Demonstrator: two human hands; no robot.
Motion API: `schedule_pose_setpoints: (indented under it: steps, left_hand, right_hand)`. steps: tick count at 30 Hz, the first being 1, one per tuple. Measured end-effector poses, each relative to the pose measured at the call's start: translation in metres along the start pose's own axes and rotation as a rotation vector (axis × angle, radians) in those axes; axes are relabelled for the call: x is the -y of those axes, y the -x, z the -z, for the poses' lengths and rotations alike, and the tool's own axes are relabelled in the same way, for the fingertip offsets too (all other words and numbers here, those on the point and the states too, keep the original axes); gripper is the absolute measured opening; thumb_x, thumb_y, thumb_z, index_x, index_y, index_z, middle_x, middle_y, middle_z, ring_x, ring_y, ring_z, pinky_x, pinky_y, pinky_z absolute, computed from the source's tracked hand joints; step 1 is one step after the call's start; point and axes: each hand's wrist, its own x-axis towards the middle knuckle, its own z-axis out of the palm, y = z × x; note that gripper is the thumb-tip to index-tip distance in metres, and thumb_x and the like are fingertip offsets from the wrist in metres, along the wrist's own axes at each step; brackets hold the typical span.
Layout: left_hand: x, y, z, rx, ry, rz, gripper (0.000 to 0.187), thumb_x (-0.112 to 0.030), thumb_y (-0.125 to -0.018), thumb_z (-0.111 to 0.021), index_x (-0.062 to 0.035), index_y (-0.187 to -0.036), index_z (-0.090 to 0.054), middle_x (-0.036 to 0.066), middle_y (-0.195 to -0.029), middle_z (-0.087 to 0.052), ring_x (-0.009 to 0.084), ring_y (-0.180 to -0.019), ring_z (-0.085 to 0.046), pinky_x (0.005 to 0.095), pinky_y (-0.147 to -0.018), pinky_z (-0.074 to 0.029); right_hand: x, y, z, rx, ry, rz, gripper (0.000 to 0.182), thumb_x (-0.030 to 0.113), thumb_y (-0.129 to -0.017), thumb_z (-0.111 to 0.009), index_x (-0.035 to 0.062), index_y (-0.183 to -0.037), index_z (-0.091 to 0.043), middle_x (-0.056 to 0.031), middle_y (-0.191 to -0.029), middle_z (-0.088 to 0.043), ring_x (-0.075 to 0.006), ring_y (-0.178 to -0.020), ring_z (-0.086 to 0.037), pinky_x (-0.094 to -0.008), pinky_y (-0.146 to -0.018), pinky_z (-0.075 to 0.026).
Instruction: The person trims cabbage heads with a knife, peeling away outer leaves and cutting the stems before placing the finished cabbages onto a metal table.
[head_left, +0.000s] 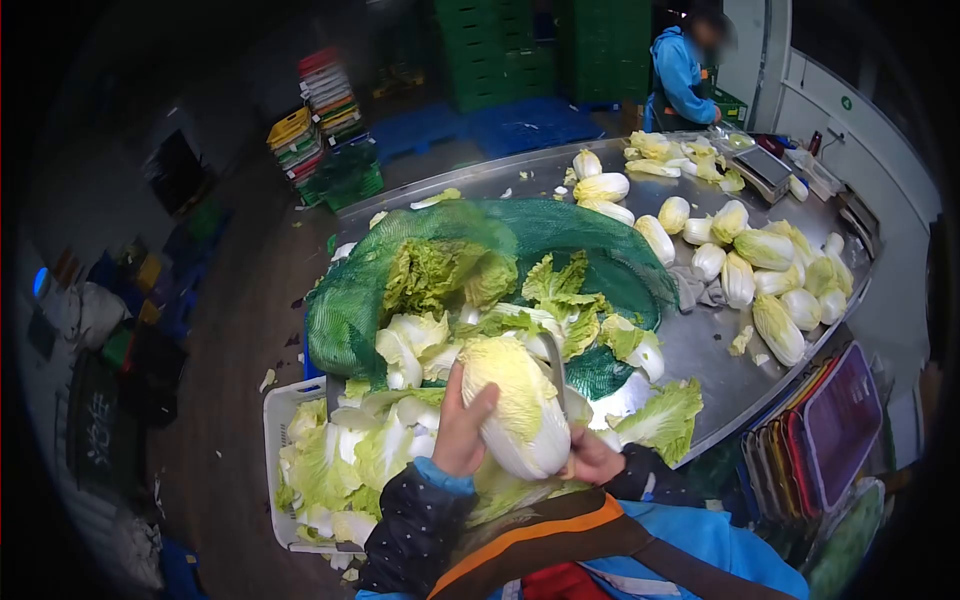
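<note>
A pale napa cabbage (512,400) is held up in front of me, its white base tilted down to the right. My left hand (464,420) grips its left side, thumb across the leaves. Closed at the lower right of the head, my right hand (595,457) holds a knife (556,362), whose narrow curved blade shows along the cabbage's right side. The handle is mostly hidden in the fingers. Behind the cabbage, a green mesh bag (345,312) lies spread on the table with leafy heads inside. Loose leaves (660,420) lie around it.
A white crate (277,440) full of leaves stands at left. On the metal table (690,345), several trimmed cabbages (778,330) lie at right, near a scale (762,170). Stacked plastic baskets (840,425) stand at lower right. A person in blue (682,75) works at the far end.
</note>
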Motion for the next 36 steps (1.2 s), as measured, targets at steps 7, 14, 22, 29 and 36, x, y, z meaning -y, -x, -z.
schedule_pose_setpoints:
  steps: [7,14,22,29,36]
  left_hand:
    - [-0.012,0.001,0.014,-0.19,-0.559,-0.217,0.066,0.012,-0.077,-0.06,-0.0005,-0.135,-0.032,0.016,-0.13,-0.044,0.0193,-0.109,-0.052,0.0285,-0.088,-0.047]
    - [-0.009,-0.03,0.038,-0.074,-0.309,0.035,0.035,-0.012,-0.09,-0.055,-0.0006,-0.123,-0.05,0.007,-0.111,-0.058,0.013,-0.098,-0.055,0.0258,-0.084,-0.043]
    - [-0.007,0.01,0.02,-0.128,-0.526,-0.464,0.022,-0.013,-0.091,-0.053,0.0011,-0.107,-0.052,0.01,-0.086,-0.063,0.0165,-0.079,-0.06,0.0282,-0.074,-0.048]
    - [-0.023,0.016,0.03,0.102,-0.799,-0.044,0.03,-0.014,-0.089,-0.055,0.0014,-0.113,-0.045,0.013,-0.108,-0.057,0.0192,-0.095,-0.057,0.0312,-0.08,-0.045]
    - [0.005,-0.033,0.033,0.063,-0.501,0.118,0.059,-0.004,-0.083,-0.061,0.0032,-0.134,-0.033,0.012,-0.126,-0.05,0.0163,-0.109,-0.051,0.0279,-0.092,-0.041]
  right_hand:
    - [-0.015,-0.006,0.023,-0.068,0.097,0.186,0.048,0.027,-0.088,-0.058,0.0101,-0.128,-0.037,-0.0047,-0.095,-0.056,-0.0122,-0.068,-0.054,-0.0247,-0.049,-0.042]
    - [-0.03,-0.001,0.085,0.364,-0.403,-0.093,0.063,0.036,-0.085,-0.06,0.006,-0.134,-0.034,-0.0136,-0.12,-0.054,-0.0241,-0.096,-0.06,-0.0359,-0.076,-0.054]
    - [-0.031,0.001,0.059,-0.168,-0.09,-0.038,0.04,0.041,-0.097,-0.035,0.0151,-0.126,-0.04,-0.0031,-0.102,-0.054,-0.0144,-0.069,-0.049,-0.0273,-0.056,-0.041]
    - [-0.021,0.003,0.057,-0.108,-0.116,0.107,0.043,0.042,-0.095,-0.038,0.013,-0.127,-0.041,-0.0045,-0.1,-0.057,-0.0147,-0.067,-0.05,-0.0257,-0.054,-0.04]
    - [-0.025,0.003,0.078,0.026,-0.041,0.068,0.066,0.038,-0.083,-0.063,0.0094,-0.135,-0.035,-0.0086,-0.125,-0.052,-0.0218,-0.104,-0.057,-0.0367,-0.079,-0.052]
